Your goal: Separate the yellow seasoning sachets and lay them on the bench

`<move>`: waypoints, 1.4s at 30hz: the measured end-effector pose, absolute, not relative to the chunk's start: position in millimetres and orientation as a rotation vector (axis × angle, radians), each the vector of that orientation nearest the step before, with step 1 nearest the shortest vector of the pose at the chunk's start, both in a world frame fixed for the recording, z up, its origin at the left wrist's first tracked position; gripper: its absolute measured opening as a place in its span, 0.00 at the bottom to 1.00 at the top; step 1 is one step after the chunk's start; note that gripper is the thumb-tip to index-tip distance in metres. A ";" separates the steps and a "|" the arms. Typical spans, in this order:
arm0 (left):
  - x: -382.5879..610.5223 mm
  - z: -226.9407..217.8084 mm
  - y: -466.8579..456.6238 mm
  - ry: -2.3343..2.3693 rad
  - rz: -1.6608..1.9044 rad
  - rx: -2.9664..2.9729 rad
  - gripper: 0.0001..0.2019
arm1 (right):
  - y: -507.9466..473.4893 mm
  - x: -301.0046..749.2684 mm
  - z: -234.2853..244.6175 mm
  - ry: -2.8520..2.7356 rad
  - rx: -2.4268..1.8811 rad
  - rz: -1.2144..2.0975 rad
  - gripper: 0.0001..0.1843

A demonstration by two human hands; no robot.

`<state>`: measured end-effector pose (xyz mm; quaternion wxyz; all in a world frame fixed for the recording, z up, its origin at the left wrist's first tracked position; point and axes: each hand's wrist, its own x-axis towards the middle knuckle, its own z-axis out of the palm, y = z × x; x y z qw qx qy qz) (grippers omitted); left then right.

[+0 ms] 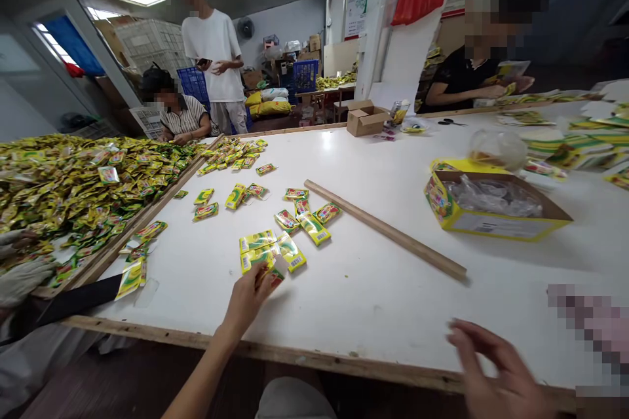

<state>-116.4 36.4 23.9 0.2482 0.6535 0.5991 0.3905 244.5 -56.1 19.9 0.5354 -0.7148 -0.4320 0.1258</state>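
Note:
My left hand (pixel 249 296) reaches over the near edge of the white table (pixel 373 288) and pinches a small yellow and green sachet (pixel 275 272). That sachet lies at the front of a loose row of like sachets (pixel 268 250). More sachets (pixel 307 216) are scattered further back. My right hand (pixel 496 370) hovers at the table's near right edge with its fingers spread and nothing in them.
A wooden stick (pixel 388 229) lies slantwise mid-table. An open yellow box (pixel 491 206) holding clear plastic sits right. A big heap of sachets (pixel 73 183) fills the left. A gloved hand (pixel 22 272) works there. Three people are at the far side near a cardboard box (pixel 366 119).

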 end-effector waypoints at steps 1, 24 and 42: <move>-104.1 24.0 29.7 1.520 1.168 1.611 0.14 | -49.1 224.4 17.3 -1.070 -1.645 0.399 0.21; -27.2 5.5 14.5 0.882 1.191 1.185 0.16 | 13.5 137.1 -4.1 -1.428 -1.121 1.031 0.15; -19.3 8.5 17.7 1.144 1.229 1.198 0.09 | 13.1 133.6 17.8 -1.448 -1.228 0.962 0.16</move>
